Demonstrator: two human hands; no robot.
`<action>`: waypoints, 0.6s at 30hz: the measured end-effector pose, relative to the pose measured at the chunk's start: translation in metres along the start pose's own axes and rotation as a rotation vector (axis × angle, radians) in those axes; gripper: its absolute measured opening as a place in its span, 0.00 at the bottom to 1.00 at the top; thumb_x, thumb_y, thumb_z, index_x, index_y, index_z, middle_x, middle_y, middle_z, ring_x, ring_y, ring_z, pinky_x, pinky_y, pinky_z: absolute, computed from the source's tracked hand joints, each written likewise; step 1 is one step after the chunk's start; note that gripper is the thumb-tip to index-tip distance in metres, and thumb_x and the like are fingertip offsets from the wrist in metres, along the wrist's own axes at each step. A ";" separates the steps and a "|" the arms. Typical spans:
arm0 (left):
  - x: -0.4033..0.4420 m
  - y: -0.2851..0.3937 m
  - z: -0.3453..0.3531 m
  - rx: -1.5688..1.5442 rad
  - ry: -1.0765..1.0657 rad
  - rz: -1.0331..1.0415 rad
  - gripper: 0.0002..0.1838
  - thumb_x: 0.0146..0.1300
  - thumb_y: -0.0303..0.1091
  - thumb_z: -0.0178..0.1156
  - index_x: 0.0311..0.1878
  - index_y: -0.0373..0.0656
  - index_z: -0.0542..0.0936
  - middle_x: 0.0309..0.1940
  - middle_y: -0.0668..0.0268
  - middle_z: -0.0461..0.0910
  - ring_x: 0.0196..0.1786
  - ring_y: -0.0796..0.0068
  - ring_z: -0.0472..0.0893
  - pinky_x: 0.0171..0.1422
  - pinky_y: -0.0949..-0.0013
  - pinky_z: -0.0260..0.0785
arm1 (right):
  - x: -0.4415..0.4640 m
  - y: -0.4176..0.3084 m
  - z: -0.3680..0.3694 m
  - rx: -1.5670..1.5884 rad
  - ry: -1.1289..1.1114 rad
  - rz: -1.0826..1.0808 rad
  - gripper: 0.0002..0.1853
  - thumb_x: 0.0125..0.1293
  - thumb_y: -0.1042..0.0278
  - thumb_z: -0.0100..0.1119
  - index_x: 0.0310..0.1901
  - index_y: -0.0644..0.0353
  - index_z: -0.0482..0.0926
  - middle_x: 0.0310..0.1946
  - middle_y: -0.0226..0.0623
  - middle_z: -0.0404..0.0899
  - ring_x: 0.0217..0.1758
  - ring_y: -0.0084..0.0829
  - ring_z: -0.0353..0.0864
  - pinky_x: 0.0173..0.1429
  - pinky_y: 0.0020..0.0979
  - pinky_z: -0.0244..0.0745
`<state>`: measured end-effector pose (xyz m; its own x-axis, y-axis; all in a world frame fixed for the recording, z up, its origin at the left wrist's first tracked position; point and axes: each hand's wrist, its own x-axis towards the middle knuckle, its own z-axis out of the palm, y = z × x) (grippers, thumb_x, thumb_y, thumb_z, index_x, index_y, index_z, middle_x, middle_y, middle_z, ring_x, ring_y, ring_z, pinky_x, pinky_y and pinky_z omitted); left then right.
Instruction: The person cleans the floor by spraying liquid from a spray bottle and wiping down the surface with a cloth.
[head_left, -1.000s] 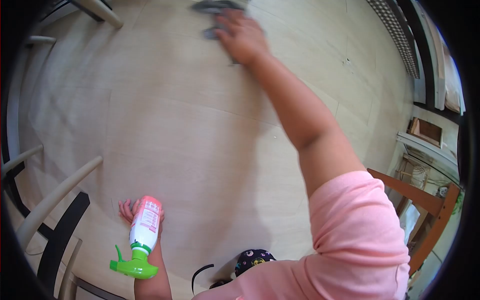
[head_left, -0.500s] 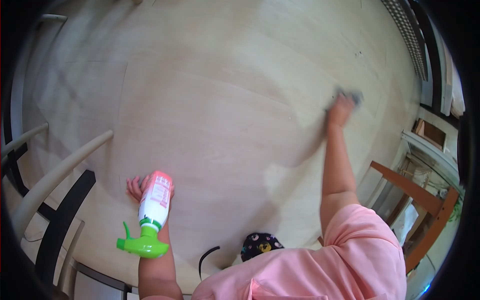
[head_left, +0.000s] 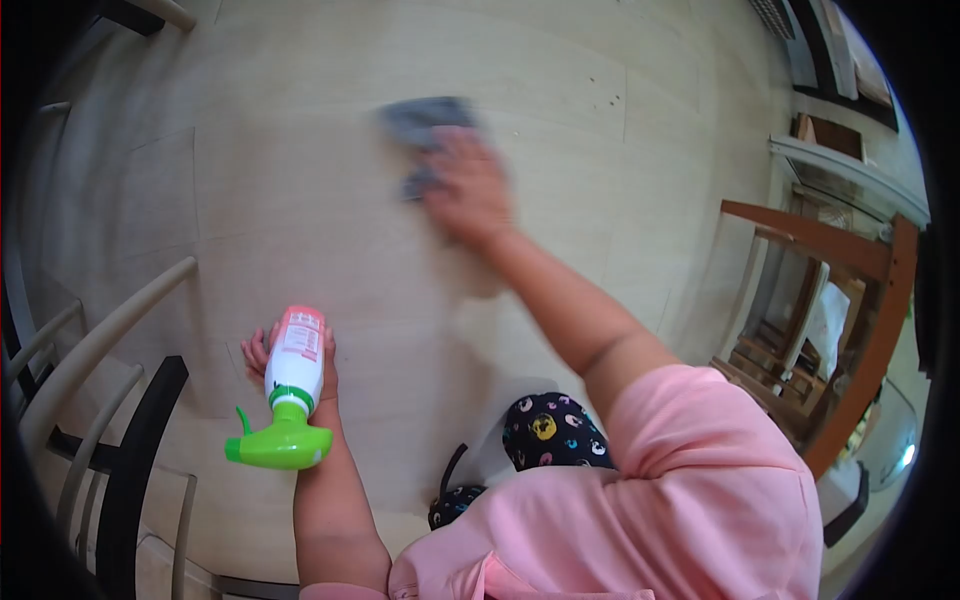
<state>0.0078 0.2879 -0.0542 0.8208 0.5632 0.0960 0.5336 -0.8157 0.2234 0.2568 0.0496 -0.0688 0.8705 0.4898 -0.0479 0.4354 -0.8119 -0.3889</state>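
Observation:
A grey cloth (head_left: 425, 120) lies on the pale floor (head_left: 330, 200) near the top centre, its outline blurred. My right hand (head_left: 468, 190) presses on the cloth's near side, arm stretched forward. At the lower left, my left hand (head_left: 256, 352) is around a white and pink spray bottle (head_left: 298, 360) with a green spray head. The bottle's head points back toward my forearm, its pink base away from me. The bottle hides much of my left palm.
Curved pale chair legs (head_left: 110, 335) and a black bar (head_left: 140, 470) stand at the left. A brown wooden frame (head_left: 870, 350) is on the right, near shelves with a small wooden box (head_left: 828, 136). My knee in patterned dark cloth (head_left: 555, 432) shows below.
My right hand has swept the cloth from top centre to the right, then back left. My left hand, still holding the bottle, has moved up in view. The view has shifted.

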 end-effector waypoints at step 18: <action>-0.012 -0.024 0.037 -0.336 0.130 -0.123 0.60 0.36 0.64 0.78 0.69 0.39 0.64 0.65 0.54 0.66 0.72 0.47 0.57 0.77 0.49 0.49 | -0.066 0.091 -0.002 -0.318 0.380 0.556 0.29 0.70 0.42 0.47 0.70 0.39 0.69 0.75 0.45 0.58 0.77 0.51 0.55 0.77 0.51 0.47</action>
<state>-0.0076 0.2953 -0.0970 0.7107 0.6835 0.1662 0.5117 -0.6645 0.5447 0.2396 -0.0578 -0.0991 0.9760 -0.1164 0.1840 -0.0968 -0.9890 -0.1121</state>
